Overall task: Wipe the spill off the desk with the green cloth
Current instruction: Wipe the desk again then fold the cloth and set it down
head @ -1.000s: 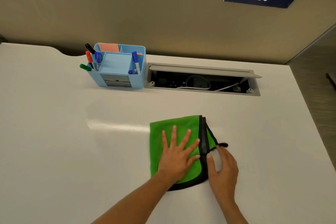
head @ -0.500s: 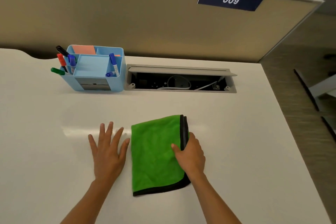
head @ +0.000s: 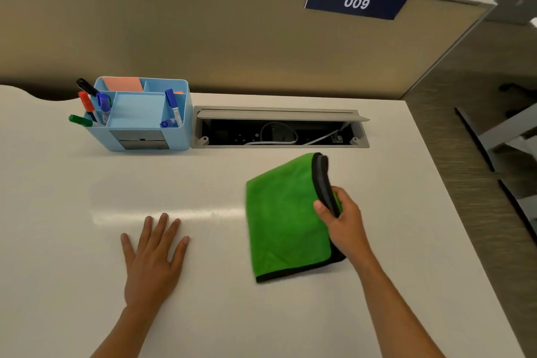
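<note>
A folded green cloth (head: 283, 218) with a black trim lies on the white desk (head: 87, 241), right of centre. My right hand (head: 344, 222) grips its right black edge, thumb on top, and that edge is lifted off the surface. My left hand (head: 152, 259) rests flat on the desk to the left of the cloth, fingers spread, holding nothing. I cannot make out any spill on the glossy desk top.
A light blue desk organiser (head: 139, 115) with markers stands at the back left. Beside it an open cable tray (head: 280, 131) is sunk into the desk. A beige partition (head: 203, 32) with a "009" sign (head: 356, 1) runs behind. The desk's right edge drops to the floor.
My left hand has come off the cloth and settled flat on the desk to its left. My right hand has taken hold of the cloth's right edge and raised it.
</note>
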Available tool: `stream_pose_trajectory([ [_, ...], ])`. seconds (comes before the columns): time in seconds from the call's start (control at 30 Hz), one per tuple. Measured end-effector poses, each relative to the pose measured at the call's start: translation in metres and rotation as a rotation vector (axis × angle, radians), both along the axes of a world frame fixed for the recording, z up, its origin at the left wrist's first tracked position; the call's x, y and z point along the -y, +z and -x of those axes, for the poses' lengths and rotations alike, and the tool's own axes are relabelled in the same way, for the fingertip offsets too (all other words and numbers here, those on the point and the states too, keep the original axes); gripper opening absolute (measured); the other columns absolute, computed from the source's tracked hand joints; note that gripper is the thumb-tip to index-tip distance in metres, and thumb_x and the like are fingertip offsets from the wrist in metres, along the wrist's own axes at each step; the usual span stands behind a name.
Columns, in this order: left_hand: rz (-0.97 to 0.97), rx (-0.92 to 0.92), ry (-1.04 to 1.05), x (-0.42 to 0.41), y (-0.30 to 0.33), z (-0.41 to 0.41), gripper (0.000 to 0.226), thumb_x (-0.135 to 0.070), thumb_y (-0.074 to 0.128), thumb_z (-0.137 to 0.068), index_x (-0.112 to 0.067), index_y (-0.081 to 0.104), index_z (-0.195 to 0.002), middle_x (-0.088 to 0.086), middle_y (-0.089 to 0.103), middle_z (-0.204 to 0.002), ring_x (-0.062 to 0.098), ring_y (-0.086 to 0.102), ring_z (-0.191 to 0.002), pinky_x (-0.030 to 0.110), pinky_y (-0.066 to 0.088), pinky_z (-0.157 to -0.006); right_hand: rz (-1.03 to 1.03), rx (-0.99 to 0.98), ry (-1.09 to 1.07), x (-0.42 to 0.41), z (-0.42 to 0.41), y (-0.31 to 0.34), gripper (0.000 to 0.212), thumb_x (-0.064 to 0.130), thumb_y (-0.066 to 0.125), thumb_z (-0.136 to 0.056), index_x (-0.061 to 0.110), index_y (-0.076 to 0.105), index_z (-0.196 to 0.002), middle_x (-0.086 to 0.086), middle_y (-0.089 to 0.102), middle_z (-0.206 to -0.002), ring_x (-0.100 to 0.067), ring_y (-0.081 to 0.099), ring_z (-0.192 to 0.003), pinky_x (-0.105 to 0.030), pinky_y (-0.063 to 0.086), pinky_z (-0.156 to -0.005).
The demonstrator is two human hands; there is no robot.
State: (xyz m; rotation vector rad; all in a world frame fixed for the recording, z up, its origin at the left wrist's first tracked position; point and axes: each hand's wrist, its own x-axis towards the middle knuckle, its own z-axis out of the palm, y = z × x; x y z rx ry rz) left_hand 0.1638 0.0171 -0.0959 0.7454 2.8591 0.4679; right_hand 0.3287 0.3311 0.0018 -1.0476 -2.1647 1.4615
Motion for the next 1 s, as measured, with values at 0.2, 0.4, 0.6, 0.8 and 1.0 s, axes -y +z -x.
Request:
stream_pose_trajectory([
  [0.2,-0.004,-0.002,0.009,0.001,-0.001,-0.001,0.061,-0.057,0.024,-0.093,-0.028,0.039,-0.144,-0.005,0.029,-0.156,0.010,0.004,-0.147,0.048,-0.010,-0.118,-0.031,-0.127,-0.075,-0.054,-0.004,0.023,0.018,0.008,0.066,-0.089,0.019,0.063,-0.103,-0.003,0.066,-0.089,-0.008,0.061,-0.077,-0.022,0.052,-0.067],
  [0.4,0.008,-0.007,0.006,0.000,-0.001,0.000,0.062,-0.057,0.023,-0.093,-0.028,0.039,-0.144,-0.005,0.029,-0.157,0.010,0.005,-0.147,0.049,-0.008,-0.118,-0.067,0.073,-0.299,-0.114,-0.016,-0.024,0.014,0.020,0.067,-0.090,0.017,0.062,-0.103,-0.007,0.065,-0.094,-0.031,0.063,-0.093,-0.041,0.052,-0.078],
  [0.6,0.004,-0.005,0.015,-0.001,-0.001,-0.001,0.061,-0.057,0.024,-0.092,-0.030,0.038,-0.144,-0.006,0.029,-0.156,0.009,0.005,-0.147,0.049,-0.008,-0.118,-0.178,0.248,-0.403,-0.140,-0.024,-0.054,0.028,0.024,0.068,-0.089,0.011,0.063,-0.113,-0.015,0.068,-0.102,-0.034,0.060,-0.095,-0.040,0.047,-0.079],
  [0.8,0.010,-0.008,0.019,0.000,-0.003,-0.001,0.060,-0.058,0.024,-0.092,-0.031,0.038,-0.144,-0.006,0.029,-0.156,0.010,0.007,-0.147,0.050,-0.006,-0.118,-0.261,0.386,-0.412,-0.148,-0.020,-0.060,0.049,0.030,0.067,-0.089,0.006,0.052,-0.128,-0.022,0.061,-0.119,-0.041,0.053,-0.111,-0.048,0.044,-0.089],
  [1.0,-0.011,-0.007,0.015,0.000,-0.001,-0.001,0.060,-0.058,0.023,-0.093,-0.030,0.040,-0.143,-0.006,0.029,-0.156,0.010,0.007,-0.147,0.049,-0.007,-0.118,-0.667,0.544,-0.505,-0.106,-0.021,-0.074,0.058,0.033,0.055,-0.095,0.004,0.036,-0.142,-0.023,0.041,-0.145,-0.038,0.032,-0.135,-0.065,0.017,-0.107],
])
